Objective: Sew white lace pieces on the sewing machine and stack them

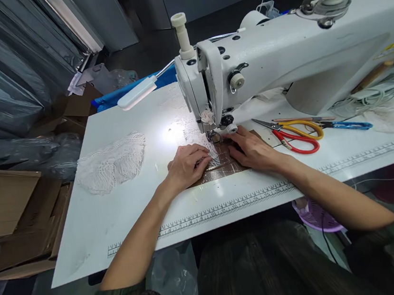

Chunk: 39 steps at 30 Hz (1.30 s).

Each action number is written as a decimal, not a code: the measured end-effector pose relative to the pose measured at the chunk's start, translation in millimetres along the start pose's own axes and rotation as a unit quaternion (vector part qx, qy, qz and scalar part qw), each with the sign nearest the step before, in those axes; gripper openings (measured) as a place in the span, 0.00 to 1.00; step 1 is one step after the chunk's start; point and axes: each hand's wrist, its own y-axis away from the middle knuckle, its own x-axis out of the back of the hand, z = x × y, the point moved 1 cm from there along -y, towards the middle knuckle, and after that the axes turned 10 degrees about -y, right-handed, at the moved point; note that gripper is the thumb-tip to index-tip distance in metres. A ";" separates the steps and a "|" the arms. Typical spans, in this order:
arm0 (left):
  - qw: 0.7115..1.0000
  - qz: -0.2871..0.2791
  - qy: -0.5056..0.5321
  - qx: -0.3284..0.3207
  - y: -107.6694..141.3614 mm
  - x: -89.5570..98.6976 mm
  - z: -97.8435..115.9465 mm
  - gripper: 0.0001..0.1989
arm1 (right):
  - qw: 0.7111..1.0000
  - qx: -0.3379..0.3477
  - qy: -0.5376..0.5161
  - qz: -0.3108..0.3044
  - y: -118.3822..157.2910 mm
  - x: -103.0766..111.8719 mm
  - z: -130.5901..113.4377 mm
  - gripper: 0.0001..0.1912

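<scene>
Lace trim (214, 157) lies on a brown fabric piece (221, 169) under the presser foot (213, 137) of the sewing machine (279, 56), mid-surface. Further left, a loose heap of lace (113, 163) waits on the white surface (126, 213). My left hand (187, 165) presses flat, fingers curled onto the trim; my right hand (251, 150) lies spread, fingertips by the foot. I judge I'm stitching lace to fabric; next calls for steady feeding, edges kept aligned. Right of me lie scissors (298, 137).
</scene>
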 end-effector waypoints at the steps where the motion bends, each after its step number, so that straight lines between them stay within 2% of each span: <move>1: 0.999 0.026 0.014 0.016 -0.6 0.7 1.2 0.09 | 1.000 0.003 -0.002 0.005 0.0 -0.1 -0.4 0.16; 3: 0.994 0.082 0.039 0.053 -2.0 2.5 2.3 0.08 | 1.000 0.020 -0.007 -0.003 0.1 -0.6 -2.0 0.15; 5: 0.988 0.124 0.051 0.077 -3.5 3.9 2.3 0.07 | 0.998 0.054 -0.003 -0.035 0.5 -1.6 -4.8 0.16; 8: 0.985 0.144 0.059 0.072 -5.0 4.6 1.6 0.06 | 0.991 0.098 0.020 -0.087 1.7 -2.5 -9.1 0.20; 14: 0.995 0.079 0.059 0.030 -2.1 0.6 0.7 0.07 | 0.985 0.098 0.013 -0.143 3.7 2.0 -12.1 0.19; 20: 0.999 0.026 0.025 -0.026 -0.1 -3.0 -1.4 0.06 | 0.981 0.093 -0.010 -0.170 4.3 4.3 -13.9 0.18; 25: 0.997 0.007 -0.011 -0.072 -0.7 -0.3 -1.8 0.05 | 0.980 0.091 -0.013 -0.176 3.9 6.3 -15.2 0.18; 30: 0.995 0.017 -0.031 -0.097 0.9 1.1 -0.5 0.04 | 0.974 0.057 -0.036 -0.218 -18.4 20.7 -8.1 0.18; 33: 0.993 0.032 -0.049 -0.100 2.3 0.0 0.3 0.04 | 0.978 0.037 0.001 -0.205 -28.5 20.4 1.1 0.20; 39: 0.990 0.029 -0.083 -0.112 4.2 -1.0 1.1 0.06 | 0.989 0.097 0.029 -0.105 -13.2 -2.1 14.1 0.21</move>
